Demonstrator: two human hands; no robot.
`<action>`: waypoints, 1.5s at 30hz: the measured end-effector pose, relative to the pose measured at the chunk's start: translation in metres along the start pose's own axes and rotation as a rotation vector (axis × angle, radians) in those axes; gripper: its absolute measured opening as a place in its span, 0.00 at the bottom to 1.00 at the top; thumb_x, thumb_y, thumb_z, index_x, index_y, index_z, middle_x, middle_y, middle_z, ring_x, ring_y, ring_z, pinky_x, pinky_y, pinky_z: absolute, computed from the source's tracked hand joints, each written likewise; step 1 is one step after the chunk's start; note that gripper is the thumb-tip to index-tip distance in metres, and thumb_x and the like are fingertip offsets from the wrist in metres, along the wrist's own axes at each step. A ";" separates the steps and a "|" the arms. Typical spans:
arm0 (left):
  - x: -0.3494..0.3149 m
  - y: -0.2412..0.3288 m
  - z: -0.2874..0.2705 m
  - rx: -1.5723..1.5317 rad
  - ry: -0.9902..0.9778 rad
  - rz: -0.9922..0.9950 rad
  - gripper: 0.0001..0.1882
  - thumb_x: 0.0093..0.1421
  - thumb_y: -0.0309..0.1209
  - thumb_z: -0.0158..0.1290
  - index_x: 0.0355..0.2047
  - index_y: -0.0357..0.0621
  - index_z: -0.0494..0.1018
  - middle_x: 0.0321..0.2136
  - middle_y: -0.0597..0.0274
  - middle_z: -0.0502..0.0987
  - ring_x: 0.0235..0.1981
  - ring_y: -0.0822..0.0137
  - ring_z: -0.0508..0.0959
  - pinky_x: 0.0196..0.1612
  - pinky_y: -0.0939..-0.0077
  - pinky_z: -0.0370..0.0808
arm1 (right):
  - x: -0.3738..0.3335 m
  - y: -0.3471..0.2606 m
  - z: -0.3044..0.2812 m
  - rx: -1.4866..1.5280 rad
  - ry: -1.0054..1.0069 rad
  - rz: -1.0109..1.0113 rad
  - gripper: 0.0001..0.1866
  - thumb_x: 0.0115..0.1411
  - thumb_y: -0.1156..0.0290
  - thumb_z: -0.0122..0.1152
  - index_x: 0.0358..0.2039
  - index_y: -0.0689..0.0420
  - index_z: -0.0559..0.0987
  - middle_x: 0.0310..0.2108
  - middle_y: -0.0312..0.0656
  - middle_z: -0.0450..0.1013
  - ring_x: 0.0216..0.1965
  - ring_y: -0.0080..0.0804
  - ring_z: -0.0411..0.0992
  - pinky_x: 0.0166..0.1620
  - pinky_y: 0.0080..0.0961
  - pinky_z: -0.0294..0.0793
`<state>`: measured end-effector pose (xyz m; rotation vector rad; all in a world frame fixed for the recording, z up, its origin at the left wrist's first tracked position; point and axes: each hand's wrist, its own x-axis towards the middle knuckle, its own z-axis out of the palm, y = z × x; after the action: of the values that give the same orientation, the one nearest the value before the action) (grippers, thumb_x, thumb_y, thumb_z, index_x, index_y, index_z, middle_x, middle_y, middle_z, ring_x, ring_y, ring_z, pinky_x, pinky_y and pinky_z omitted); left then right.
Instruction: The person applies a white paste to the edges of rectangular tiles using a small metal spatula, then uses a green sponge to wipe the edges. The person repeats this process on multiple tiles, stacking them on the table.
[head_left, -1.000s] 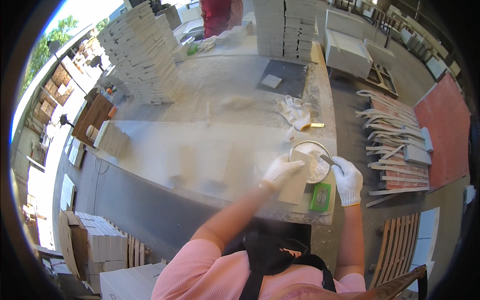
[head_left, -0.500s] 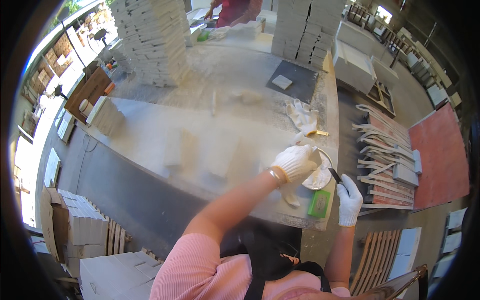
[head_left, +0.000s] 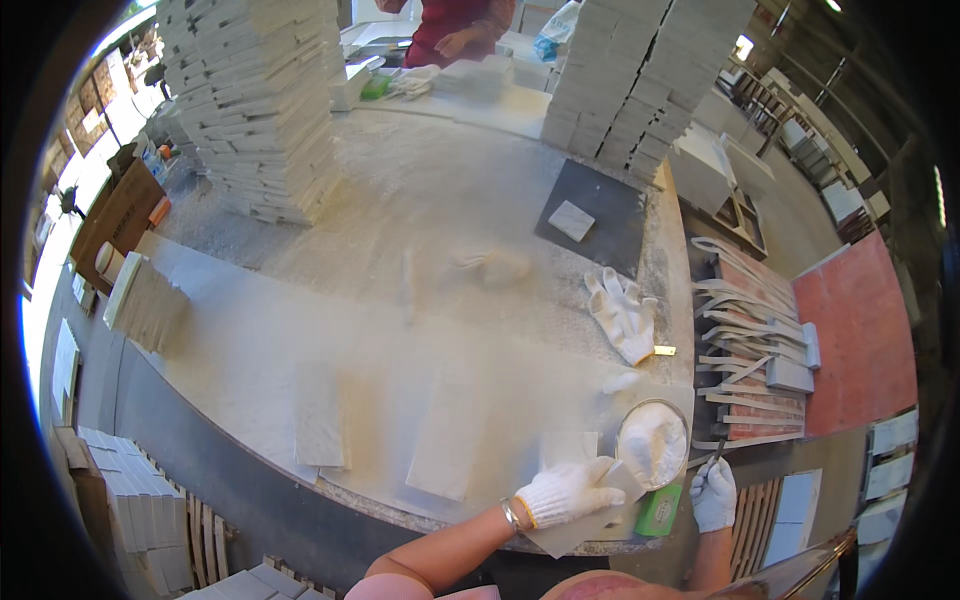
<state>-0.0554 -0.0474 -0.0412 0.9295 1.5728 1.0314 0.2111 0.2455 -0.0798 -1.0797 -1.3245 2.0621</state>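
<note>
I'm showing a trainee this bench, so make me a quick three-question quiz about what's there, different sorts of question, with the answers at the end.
1. Which hand holds the thin dark tool? A: left. B: right. C: neither.
2. True or false: the left hand holds a pale slab.
3. Fill the gap: beside the round bowl of white material is a box coloured ____.

Key: 1. B, the right hand; 2. true; 3. green.

My head-worn fisheye looks down and forward across the table (head_left: 430,170) from close above its near side.
</note>
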 end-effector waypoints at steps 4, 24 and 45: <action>0.005 -0.010 0.011 0.003 0.022 0.020 0.33 0.68 0.59 0.49 0.64 0.53 0.67 0.42 0.37 0.83 0.43 0.36 0.83 0.44 0.43 0.78 | 0.012 0.011 -0.008 0.069 0.035 0.086 0.08 0.73 0.61 0.60 0.46 0.48 0.75 0.36 0.32 0.75 0.32 0.25 0.74 0.31 0.21 0.75; 0.003 -0.006 0.009 -0.008 -0.021 -0.023 0.35 0.68 0.59 0.50 0.67 0.53 0.64 0.45 0.34 0.81 0.45 0.33 0.81 0.48 0.43 0.77 | 0.027 0.017 0.015 -0.069 0.239 0.161 0.09 0.75 0.63 0.55 0.49 0.53 0.76 0.32 0.29 0.75 0.22 0.10 0.70 0.19 0.07 0.66; 0.011 -0.012 0.011 0.081 0.096 0.031 0.32 0.66 0.56 0.54 0.60 0.46 0.75 0.48 0.42 0.82 0.48 0.42 0.82 0.53 0.53 0.77 | 0.030 0.020 0.016 -0.117 0.187 0.082 0.14 0.72 0.65 0.60 0.54 0.56 0.77 0.33 0.32 0.77 0.24 0.13 0.70 0.20 0.10 0.63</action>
<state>-0.0475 -0.0397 -0.0579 0.9751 1.6947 1.0540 0.1812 0.2494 -0.1055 -1.3632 -1.3398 1.9057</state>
